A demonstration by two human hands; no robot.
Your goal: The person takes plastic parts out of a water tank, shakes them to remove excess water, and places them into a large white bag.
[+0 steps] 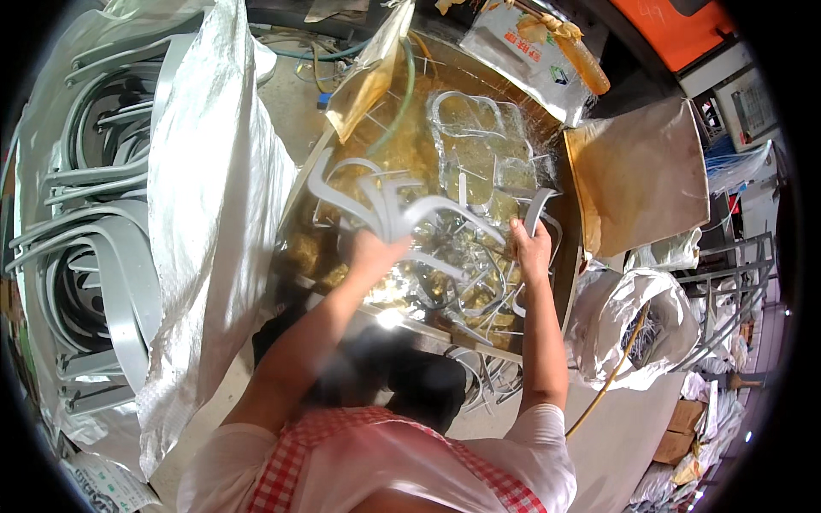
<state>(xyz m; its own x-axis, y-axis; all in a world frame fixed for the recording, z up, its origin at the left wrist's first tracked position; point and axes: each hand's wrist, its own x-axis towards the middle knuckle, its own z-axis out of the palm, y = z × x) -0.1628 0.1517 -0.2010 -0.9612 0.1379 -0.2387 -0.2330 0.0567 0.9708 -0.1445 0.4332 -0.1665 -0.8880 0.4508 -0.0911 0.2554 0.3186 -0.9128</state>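
A bunch of curved light-grey plastic parts [386, 205] fans out from my left hand [375, 255], whose fingers are closed around their near ends. My right hand [532, 250] pinches a single curved grey part [537, 210] near the right side of the water tank [566, 282]. Both hands are over the tank, the right one farther right. Below them, more curved parts and thin frames [462, 278] lie in the yellowish water. Farther back, a clear looped moulding [479, 150] rests in the water. The left hand and its bunch are slightly blurred.
On the left, a white woven sack [214, 188] stands beside stacked curved grey parts [103, 274]. To the right are a cardboard sheet [637, 184] and an open white bag [590, 329] with thin scraps. A green hose [402, 107] hangs into the tank. Orange machinery [667, 34] stands behind.
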